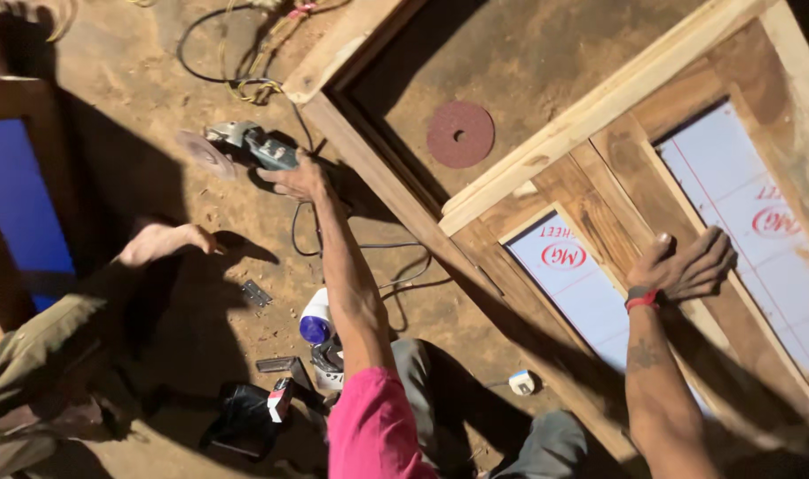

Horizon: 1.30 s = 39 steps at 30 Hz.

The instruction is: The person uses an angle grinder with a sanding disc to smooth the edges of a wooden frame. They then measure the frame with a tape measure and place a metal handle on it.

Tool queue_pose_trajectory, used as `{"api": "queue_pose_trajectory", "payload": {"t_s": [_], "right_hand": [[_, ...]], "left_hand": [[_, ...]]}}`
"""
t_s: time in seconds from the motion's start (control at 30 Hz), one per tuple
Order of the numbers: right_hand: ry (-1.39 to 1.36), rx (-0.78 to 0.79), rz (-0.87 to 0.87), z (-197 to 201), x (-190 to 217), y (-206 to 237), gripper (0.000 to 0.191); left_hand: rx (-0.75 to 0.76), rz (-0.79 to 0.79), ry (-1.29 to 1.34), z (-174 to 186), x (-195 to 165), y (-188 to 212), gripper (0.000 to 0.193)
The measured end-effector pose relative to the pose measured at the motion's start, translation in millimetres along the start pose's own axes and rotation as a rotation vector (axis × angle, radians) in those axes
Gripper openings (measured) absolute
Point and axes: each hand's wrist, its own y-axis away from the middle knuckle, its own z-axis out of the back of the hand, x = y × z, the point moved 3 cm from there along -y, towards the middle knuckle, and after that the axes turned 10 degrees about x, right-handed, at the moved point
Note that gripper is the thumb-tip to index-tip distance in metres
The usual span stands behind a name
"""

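In the upper left of the frame the left hand (299, 180) has its fingers closed around the grinder (249, 144) lying on the dirt floor (528, 53), not yet lifted. At right, the right hand (684, 266) rests open-fingered on the wooden door frame (599, 111), whose pale rail looks unsanded; a red disc (460, 134) lies loose nearby.

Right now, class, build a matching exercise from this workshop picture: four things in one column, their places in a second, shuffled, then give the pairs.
Things:
1. Grey-green angle grinder
2. Round dark-red abrasive disc
3. Person's right hand
4. White bottle with blue cap

Places:
A. Resting on the wooden door frame
B. Flat on the dirt floor inside a frame opening
C. Under the person's left hand
D. On the ground beside the left forearm

Pairs: 1-C, 2-B, 3-A, 4-D
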Motion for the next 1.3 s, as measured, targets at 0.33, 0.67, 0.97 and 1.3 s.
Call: {"api": "queue_pose_trajectory", "payload": {"t_s": [0.33,0.67,0.97,1.3], "right_hand": [[0.02,0.011,-0.018,-4,-10,-3,0.076],[0.024,-0.048,-0.177,-10,-22,0,0.075],[-0.006,0.023,-0.054,33,-150,60,0.084],[0.171,-0.111,-0.281,42,-277,97,0.074]], "left_hand": [[0.058,-0.212,-0.367,-18,9,10,0.136],[0.318,-0.955,0.067,45,27,106,0.094],[1.242,-1.233,0.043,127,163,352,0.063],[1.277,-1.51,-0.213,95,309,457,0.078]]}}
